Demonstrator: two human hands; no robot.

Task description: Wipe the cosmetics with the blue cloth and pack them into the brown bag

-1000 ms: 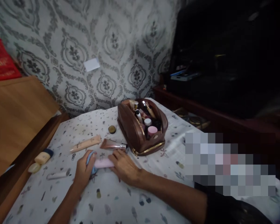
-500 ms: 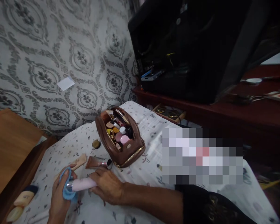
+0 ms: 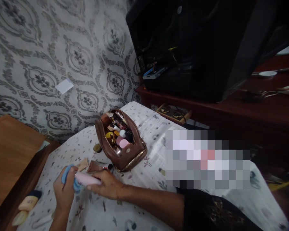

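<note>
My right hand point(image 3: 108, 183) is closed round the lower part of a pale pink cosmetic bottle point(image 3: 86, 179), which lies nearly level above the cloth. At the bottle's other end, my left hand point(image 3: 65, 183) grips a light blue cloth point(image 3: 66, 173) wrapped against its neck, so that end is hidden. Just beyond my hands lie a beige tube point(image 3: 83, 164) and a brown-tinted tube point(image 3: 95, 166) with a dark cap. An open brown makeup bag point(image 3: 135, 156), filled with several cosmetics, stands past them. A small round olive-coloured item point(image 3: 97, 148) sits at its left.
A patterned white cloth point(image 3: 149, 122) covers the surface. At lower left lie a dark-capped beige bottle point(image 3: 30, 200), a yellowish sponge-like piece point(image 3: 20, 218) and a whitish tube point(image 3: 42, 221). A blurred patch covers the right side. A black television point(image 3: 188, 64) stands behind, above a small tray point(image 3: 174, 114).
The bottle's cloth-covered end has risen slightly, and its silver collar is now mostly hidden by my left hand and the cloth. The whole view has shifted a little.
</note>
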